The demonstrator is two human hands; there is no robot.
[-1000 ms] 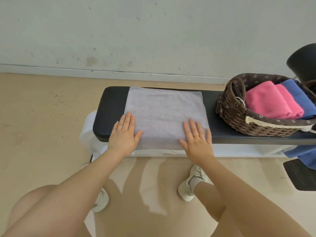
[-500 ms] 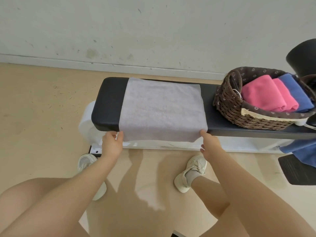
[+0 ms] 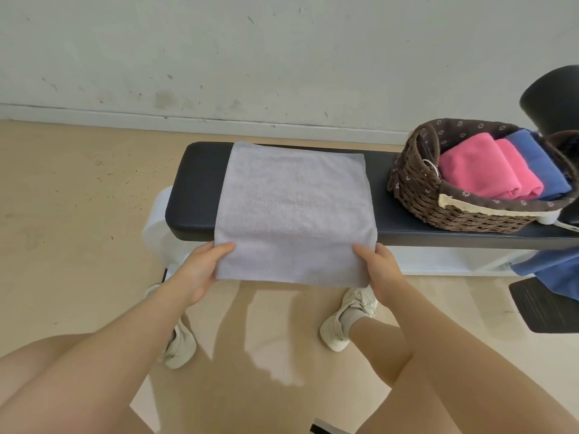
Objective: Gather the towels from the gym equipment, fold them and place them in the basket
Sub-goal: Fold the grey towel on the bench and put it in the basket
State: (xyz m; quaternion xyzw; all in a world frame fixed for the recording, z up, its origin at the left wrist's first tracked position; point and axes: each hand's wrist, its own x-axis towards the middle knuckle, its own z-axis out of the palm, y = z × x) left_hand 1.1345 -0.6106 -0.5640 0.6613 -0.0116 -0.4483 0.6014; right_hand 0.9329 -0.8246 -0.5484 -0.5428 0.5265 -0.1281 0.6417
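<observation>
Pink and blue towels (image 3: 488, 170) already sit folded in the basket (image 3: 451, 211) at the bench's (image 3: 194, 186) right, while left hand (image 3: 200, 270) and right hand (image 3: 380, 270) pinch the half-folded grey towel's (image 3: 291, 208) near corners, another blue cloth (image 3: 551, 270) waiting far right.

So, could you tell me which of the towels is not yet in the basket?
The grey towel, spread on the bench; the pink and blue ones already sit folded in the basket.

One grey towel (image 3: 291, 211), two pink towels (image 3: 488, 170), one basket (image 3: 416, 183).
</observation>
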